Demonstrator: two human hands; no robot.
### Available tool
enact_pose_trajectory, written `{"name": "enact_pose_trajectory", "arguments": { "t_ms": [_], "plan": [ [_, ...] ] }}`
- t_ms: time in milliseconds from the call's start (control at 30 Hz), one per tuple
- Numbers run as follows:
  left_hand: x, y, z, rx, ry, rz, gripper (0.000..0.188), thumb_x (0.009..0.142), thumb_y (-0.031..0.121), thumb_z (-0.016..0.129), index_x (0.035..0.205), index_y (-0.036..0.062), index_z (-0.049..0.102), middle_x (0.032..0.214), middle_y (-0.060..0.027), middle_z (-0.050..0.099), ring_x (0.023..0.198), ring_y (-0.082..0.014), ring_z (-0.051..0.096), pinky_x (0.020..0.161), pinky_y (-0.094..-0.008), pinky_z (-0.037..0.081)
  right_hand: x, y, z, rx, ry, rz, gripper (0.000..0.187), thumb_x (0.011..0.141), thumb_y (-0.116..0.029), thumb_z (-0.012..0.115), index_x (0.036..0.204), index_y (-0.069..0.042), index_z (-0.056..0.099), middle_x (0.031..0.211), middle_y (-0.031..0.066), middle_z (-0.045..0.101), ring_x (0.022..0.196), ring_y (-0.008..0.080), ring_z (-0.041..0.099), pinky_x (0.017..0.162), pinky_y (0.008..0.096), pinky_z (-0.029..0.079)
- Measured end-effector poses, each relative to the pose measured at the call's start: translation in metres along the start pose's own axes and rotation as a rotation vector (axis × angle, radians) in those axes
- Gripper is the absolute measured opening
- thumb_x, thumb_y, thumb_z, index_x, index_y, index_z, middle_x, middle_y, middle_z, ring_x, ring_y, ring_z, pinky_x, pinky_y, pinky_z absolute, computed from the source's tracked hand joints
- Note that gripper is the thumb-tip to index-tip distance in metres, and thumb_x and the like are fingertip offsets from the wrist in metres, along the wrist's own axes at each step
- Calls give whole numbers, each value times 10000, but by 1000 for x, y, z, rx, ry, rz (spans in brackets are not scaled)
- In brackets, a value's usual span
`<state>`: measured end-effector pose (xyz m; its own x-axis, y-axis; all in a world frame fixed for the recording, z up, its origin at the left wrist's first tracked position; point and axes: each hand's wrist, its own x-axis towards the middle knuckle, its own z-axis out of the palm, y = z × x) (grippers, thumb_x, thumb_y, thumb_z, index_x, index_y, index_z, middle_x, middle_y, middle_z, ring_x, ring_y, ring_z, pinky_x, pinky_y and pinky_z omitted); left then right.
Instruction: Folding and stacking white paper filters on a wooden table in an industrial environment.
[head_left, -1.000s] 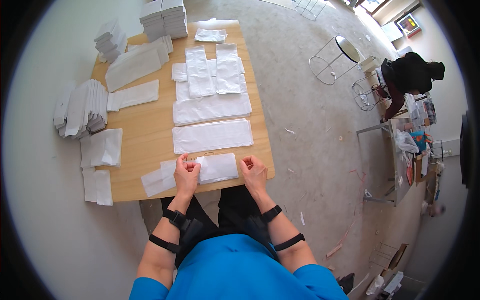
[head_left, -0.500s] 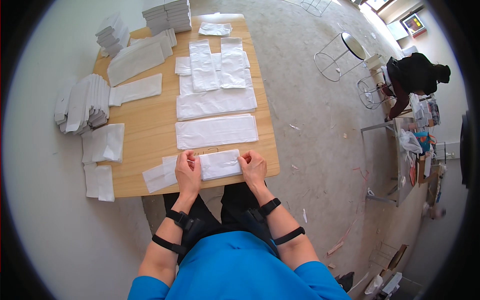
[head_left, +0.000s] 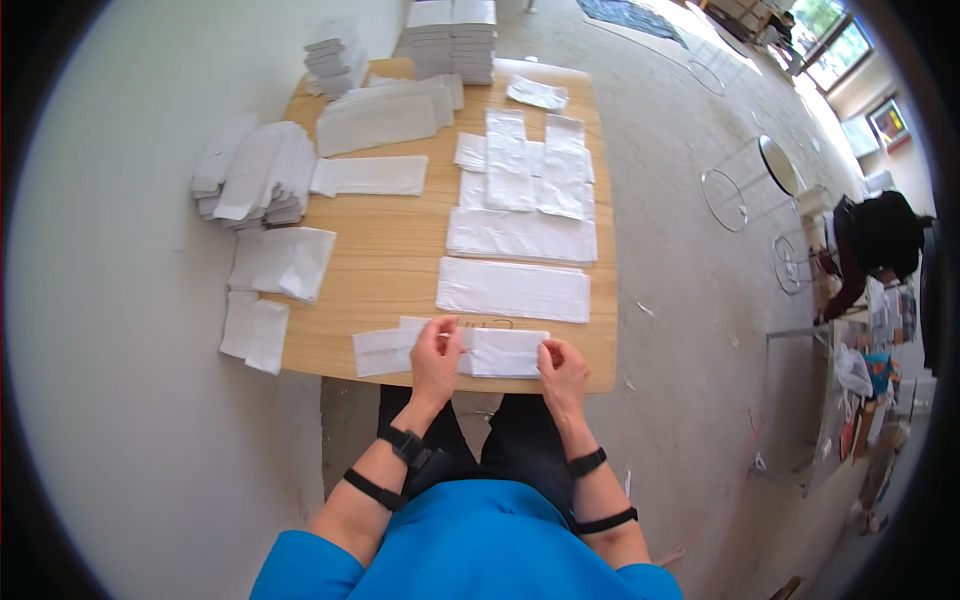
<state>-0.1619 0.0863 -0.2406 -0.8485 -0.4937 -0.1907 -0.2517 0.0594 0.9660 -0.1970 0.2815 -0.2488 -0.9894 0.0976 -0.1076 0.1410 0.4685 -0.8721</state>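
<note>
A folded white sheet (head_left: 508, 354), thin like paper or plastic film, lies flat at the table's near edge. My right hand (head_left: 565, 375) pinches its right end between thumb and fingers. At the left end, my left hand (head_left: 436, 360) has bent fingers closed around the sheet's edge; part of the grip is hidden. A thinner, see-through white strip (head_left: 383, 353) reaches out to the left from under my left hand. Just beyond lies a flat stack of long white sheets (head_left: 513, 290).
Upright white stacks (head_left: 452, 45) stand at the far edge, with a fanned white pile (head_left: 262, 170) on the left beside the wall. More white pieces (head_left: 565, 165) overlap at the far right. Rightward are a round stool (head_left: 778, 165) and a person (head_left: 880, 235) bending at another table.
The view has shifted, so the table and my hands appear farther right. My left fingers have risen slightly at the sheet's left end. The right hand keeps its pinch.
</note>
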Motion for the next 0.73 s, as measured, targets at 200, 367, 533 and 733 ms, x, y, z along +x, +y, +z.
{"name": "enact_pose_trajectory", "arguments": {
  "t_ms": [200,367,533,733],
  "plan": [
    [-12,-74,-132,567,716,-158,318,820,251,734,1010,35,599,835,-37,539,686,-167,536,661,-332,474,-25,-43,-21,59,-84,-72,100,866,-64,648,910,23,673,724,85,627,597,126,573,559,266,457],
    [-11,-50,-134,628,511,-255,268,797,283,751,818,45,629,837,-63,559,746,-223,566,712,-369,476,-50,-42,-30,13,-171,-92,88,861,-55,651,899,23,667,714,82,618,577,128,567,540,262,447],
    [-21,-25,-116,498,556,-48,222,801,231,753,745,45,646,825,-59,580,728,-190,578,681,-339,478,-68,-78,-10,-30,-329,-299,308,799,-38,700,1095,0,624,985,155,648,777,236,651,662,326,534],
    [-60,56,-40,-106,-49,40,183,836,189,749,886,32,670,888,9,601,721,-49,525,634,-214,423,-64,-57,50,65,-456,-404,889,737,-118,787,1456,-9,276,1478,203,330,1340,368,364,1108,413,318]
  ]
}}
